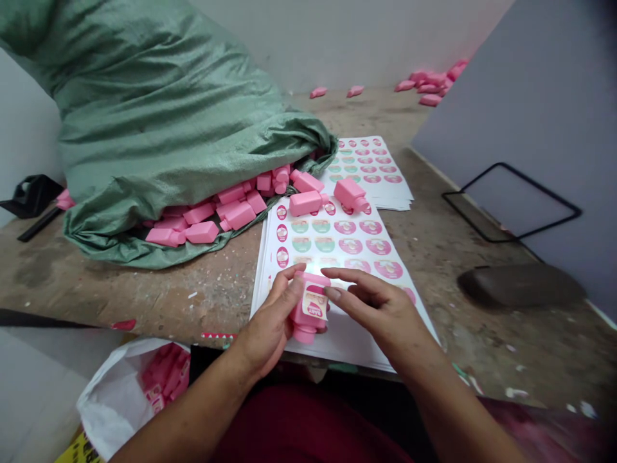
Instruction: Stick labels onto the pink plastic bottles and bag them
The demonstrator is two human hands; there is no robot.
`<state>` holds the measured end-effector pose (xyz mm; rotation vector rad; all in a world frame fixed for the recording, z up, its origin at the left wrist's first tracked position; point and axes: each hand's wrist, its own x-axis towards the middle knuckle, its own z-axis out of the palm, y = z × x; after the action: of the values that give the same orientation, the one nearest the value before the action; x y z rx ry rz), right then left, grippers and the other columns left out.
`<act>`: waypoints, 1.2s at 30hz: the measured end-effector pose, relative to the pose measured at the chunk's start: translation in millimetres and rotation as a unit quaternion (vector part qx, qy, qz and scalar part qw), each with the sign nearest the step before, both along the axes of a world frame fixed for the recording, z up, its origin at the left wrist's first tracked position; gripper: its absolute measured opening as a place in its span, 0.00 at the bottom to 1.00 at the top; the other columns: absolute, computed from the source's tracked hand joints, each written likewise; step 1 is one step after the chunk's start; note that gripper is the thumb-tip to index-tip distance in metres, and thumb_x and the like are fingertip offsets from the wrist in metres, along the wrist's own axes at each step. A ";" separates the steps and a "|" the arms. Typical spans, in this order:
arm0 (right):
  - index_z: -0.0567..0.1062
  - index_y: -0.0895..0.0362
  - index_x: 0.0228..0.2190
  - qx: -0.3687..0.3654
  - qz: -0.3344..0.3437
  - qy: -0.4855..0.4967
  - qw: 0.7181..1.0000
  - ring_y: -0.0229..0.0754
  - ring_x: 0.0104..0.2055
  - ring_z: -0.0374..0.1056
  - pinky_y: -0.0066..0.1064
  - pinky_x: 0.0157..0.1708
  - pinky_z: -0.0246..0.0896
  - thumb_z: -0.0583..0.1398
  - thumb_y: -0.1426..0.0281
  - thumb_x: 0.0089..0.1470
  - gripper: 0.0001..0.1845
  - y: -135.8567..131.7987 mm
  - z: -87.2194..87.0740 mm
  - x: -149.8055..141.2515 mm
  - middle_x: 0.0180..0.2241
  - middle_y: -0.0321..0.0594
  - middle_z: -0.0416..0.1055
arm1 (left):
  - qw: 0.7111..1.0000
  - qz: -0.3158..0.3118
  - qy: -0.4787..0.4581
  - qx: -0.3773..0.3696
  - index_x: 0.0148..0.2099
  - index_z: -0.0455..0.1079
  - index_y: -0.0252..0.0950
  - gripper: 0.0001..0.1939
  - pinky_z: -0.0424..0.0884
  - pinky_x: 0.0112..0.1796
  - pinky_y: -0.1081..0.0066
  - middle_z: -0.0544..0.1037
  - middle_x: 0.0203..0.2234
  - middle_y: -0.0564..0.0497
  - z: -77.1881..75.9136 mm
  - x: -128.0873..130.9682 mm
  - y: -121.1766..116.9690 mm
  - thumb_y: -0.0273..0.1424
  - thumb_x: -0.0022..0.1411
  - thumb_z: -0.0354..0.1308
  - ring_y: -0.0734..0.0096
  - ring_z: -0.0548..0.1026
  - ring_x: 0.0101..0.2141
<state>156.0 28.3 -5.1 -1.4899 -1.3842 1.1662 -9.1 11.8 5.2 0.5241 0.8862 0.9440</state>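
My left hand (272, 315) is wrapped round a small pink plastic bottle (304, 332), its neck pointing down toward me. On the bottle's face sits a pink and cream label (315, 302), whose lower right corner seems to stand off the surface. My right hand (380, 305) is beside the bottle, thumb and index finger apart; the thumb tip is at the label's right edge, and whether it presses there I cannot tell. Under both hands lies a stack of sticker sheets (337, 257) with oval and round pink and green stickers.
A large green sack (173, 128) spills pink bottles (238, 215) onto the table (212, 289). Two bottles rest on the sheets. More bottles (434, 83) lie at the back. A white bag (116, 386) of labelled bottles is at lower left. A black tape dispenser (33, 196) and wire frame (511, 199) flank the work area.
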 end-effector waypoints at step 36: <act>0.76 0.50 0.39 0.074 0.033 -0.147 0.986 0.43 0.28 0.72 0.31 0.25 0.64 0.57 0.48 0.56 0.22 -5.1 -22.9 -5.8 0.30 0.38 0.76 | 0.586 -0.062 0.766 0.257 0.57 0.69 0.36 0.25 0.57 0.58 0.48 0.71 0.58 0.37 2.4 -164.4 95.0 0.21 0.58 0.52 0.48 0.65 0.58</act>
<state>150.3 23.2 -28.0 -1.5636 -1.6908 0.8851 -173.6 106.8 7.5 2.0566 2.0662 0.3748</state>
